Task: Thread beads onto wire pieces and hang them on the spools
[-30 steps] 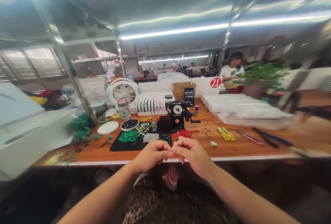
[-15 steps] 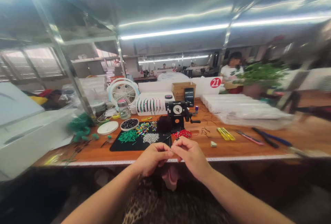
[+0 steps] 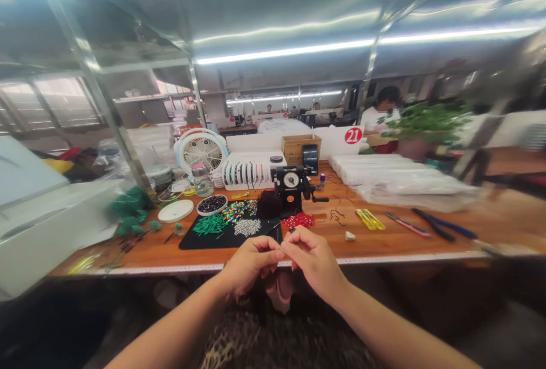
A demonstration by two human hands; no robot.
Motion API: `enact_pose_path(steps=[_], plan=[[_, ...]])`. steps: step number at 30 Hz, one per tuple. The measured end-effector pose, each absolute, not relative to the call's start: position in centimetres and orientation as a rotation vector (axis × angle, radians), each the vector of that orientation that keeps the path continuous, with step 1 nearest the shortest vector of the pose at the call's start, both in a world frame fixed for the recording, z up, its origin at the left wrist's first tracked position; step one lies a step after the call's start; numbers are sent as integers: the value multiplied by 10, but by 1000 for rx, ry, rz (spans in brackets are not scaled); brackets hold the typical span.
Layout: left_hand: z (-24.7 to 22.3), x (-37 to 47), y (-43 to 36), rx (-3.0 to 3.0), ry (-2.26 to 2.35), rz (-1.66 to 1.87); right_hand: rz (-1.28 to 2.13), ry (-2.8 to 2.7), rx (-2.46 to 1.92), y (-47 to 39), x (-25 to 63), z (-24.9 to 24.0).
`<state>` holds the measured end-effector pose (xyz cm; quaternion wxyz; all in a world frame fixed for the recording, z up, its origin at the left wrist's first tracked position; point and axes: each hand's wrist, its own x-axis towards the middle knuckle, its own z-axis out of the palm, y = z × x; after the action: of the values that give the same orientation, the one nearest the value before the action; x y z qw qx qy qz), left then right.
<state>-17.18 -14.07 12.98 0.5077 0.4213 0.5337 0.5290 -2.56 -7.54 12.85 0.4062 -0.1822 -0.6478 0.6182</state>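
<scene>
My left hand (image 3: 255, 259) and my right hand (image 3: 314, 258) meet fingertip to fingertip over the table's front edge. Both are closed in a pinch; whatever lies between the fingers is too small to make out. Just behind them is a black mat (image 3: 193, 242) bearing green tube-like pieces (image 3: 210, 224), silver beads (image 3: 247, 227) and multicoloured beads (image 3: 234, 211). Red beads (image 3: 299, 220) lie right beyond my right hand. A black hand-cranked machine with a round dial (image 3: 292, 180) stands behind the mat.
On the right lie yellow packets (image 3: 369, 219), a pink-handled tool (image 3: 408, 224), blue-and-black pliers (image 3: 443, 224) and plastic-wrapped rolls (image 3: 396, 178). Left stand a fan (image 3: 202, 153), a glass jar (image 3: 203, 180), a dish of black beads (image 3: 212, 204) and a white lid (image 3: 176, 211). A person (image 3: 381, 116) sits beyond.
The view has shifted very slightly, so the table's things sit a little further left. Both hands keep their pinch, with the fingertips still together.
</scene>
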Motion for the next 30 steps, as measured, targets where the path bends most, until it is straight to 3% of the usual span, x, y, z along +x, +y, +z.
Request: enact_pose_path(steps=[18, 30], plan=[[154, -162, -161, 1786, 1506, 1053, 1506, -1856, -426, -86, -6, 135], [171, -151, -174, 1832, 1576, 913, 1273, -2154, -410, -84, 3, 147]])
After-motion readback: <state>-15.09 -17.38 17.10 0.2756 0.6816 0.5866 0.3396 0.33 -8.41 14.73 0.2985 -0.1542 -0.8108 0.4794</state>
